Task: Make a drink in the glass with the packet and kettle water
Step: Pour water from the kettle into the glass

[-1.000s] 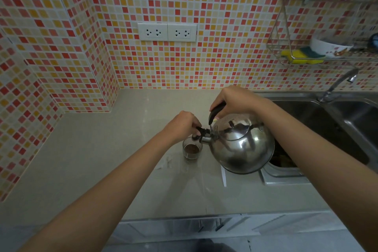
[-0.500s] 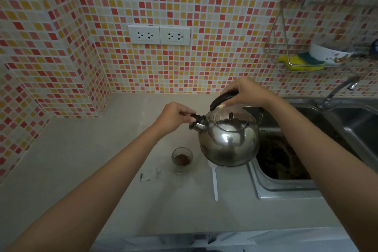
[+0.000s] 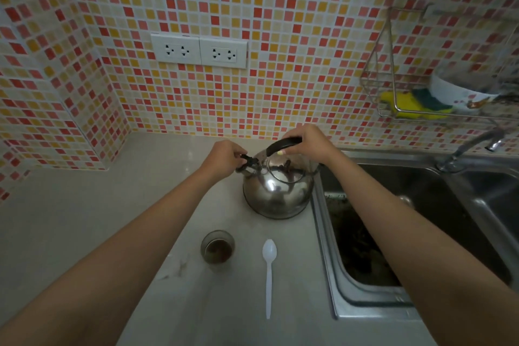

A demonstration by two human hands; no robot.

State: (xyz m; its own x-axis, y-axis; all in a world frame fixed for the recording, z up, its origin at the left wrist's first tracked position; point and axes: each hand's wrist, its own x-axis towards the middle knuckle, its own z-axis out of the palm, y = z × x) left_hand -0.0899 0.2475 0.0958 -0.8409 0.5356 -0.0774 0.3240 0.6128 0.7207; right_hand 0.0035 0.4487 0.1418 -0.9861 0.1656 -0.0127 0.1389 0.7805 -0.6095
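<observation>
- Shiny metal kettle (image 3: 276, 191) sits on the counter (image 3: 84, 219), right beside the sink (image 3: 421, 233).
- The right hand (image 3: 307, 142) is wrapped around the black handle (image 3: 282, 143) on top of the kettle, fingers closed on it.
- The left hand (image 3: 224, 156) pinches the small black cap at the kettle's spout (image 3: 248, 162), fingers closed on it.
- The glass (image 3: 217, 250) stands on the counter, closer to the person than the kettle and a little to the left. It has brown drink in it.
- A white plastic spoon (image 3: 269, 275) lies just to the right of the glass, not touching it. Its bowl end points away toward the kettle and its handle points back toward the person.
- I think stirring comes next. The spoon lies well below both hands, so a hand must let go and come back toward the body.
- The right hand looks like the better one to reach for the spoon, as the spoon lies on that side of the glass.
- No packet can be seen clearly; only a faint scrap (image 3: 179, 265) lies left of the glass.
</observation>
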